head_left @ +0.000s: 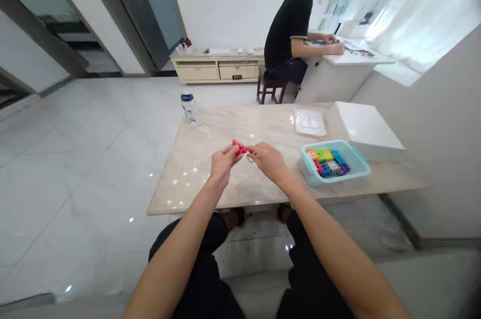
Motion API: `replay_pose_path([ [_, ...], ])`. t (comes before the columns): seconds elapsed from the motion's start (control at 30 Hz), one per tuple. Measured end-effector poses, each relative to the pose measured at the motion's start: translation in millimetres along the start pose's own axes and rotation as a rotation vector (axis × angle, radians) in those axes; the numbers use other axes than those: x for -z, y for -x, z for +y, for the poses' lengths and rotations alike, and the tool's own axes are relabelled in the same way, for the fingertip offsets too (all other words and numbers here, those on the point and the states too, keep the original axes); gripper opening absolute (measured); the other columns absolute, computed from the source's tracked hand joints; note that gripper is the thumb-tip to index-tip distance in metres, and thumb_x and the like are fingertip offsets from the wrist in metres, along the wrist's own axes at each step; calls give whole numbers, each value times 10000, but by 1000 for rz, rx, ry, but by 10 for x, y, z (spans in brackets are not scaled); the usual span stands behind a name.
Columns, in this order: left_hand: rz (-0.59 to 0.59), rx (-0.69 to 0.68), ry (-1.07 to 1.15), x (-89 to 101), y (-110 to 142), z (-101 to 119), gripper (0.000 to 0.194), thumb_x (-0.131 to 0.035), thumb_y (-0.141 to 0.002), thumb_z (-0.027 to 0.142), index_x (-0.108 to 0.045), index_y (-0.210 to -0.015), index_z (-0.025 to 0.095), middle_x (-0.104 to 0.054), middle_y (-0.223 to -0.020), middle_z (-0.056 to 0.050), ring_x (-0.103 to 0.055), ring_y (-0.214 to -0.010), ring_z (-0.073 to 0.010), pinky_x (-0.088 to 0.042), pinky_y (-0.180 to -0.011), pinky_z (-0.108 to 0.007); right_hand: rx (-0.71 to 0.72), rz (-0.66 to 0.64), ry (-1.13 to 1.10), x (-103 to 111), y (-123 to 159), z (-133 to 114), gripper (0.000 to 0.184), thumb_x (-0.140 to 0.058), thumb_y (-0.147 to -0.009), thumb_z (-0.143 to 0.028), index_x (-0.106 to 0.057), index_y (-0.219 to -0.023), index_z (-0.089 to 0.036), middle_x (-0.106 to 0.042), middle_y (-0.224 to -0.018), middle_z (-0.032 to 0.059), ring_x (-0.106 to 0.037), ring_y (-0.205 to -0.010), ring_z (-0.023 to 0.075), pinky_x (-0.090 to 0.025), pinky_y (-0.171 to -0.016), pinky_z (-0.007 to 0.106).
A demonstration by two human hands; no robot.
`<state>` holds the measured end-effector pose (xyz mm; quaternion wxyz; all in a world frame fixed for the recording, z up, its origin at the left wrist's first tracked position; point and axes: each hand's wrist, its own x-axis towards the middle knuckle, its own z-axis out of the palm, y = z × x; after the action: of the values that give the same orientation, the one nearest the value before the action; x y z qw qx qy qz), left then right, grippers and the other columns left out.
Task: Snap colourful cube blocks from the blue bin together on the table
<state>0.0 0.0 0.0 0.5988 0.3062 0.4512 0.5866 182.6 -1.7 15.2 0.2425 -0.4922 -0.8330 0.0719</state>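
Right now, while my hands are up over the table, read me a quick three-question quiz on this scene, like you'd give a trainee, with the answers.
1. What colour is the plastic between the left hand and the right hand?
2. What does the tub hold? A, cups; B, coloured pieces; C, towels.
3. True or false: the bottle stands on the table, left of the tub.

Key: 1, red; 2, B; 3, true.
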Motion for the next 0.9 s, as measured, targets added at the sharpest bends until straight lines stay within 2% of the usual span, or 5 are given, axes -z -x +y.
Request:
replay_pose_path([
  [0.2,-46,5,-36,-6,12,-33,361,-993,-738,362,-839,-971,135,-837,-992,-89,-771,-889,-170,-632,-991,-364,-50,55,-125,-10,51,29,174,-709,-1083,-292,-841,-1166,-215,-832,-1092,112,-747,-1082,269,-554,-972,373],
  [0.37,-76,-93,-115,-37,28,-26,478,-983,-743,458,-840,-1083,153,-856,-1051,-109,-802,-988,-241,-628,-972,-405,-260,115,-704,-112,-2,111,198,-793,-984,-346,-856,-1085,-188,-864,-1000,73,-784,-891,235,-585,-822,339],
  [0.43,-94,-158,-175,-65,43,-14,509,-959,-773,493,-837,-1138,159,-859,-1091,-127,-806,-1050,-279,-617,-961,-414,-315,137,-832,-135,-21,150,239,-816,-935,-390,-864,-1037,-180,-866,-963,74,-785,-852,237,-589,-790,337],
  [0.57,-106,-248,-253,-109,60,11,522,-924,-819,515,-831,-1189,158,-861,-1110,-145,-809,-1090,-310,-599,-959,-420,-313,192,-821,-115,-30,180,268,-824,-891,-426,-877,-995,-185,-870,-979,89,-792,-878,254,-603,-834,359],
  [0.9,-95,-180,-287,-82,40,-18,428,-934,-795,457,-858,-1088,155,-868,-1064,-140,-823,-1040,-310,-571,-923,-393,-345,252,-818,-62,-46,156,271,-804,-881,-420,-882,-986,-183,-872,-978,93,-786,-862,254,-607,-820,359],
])
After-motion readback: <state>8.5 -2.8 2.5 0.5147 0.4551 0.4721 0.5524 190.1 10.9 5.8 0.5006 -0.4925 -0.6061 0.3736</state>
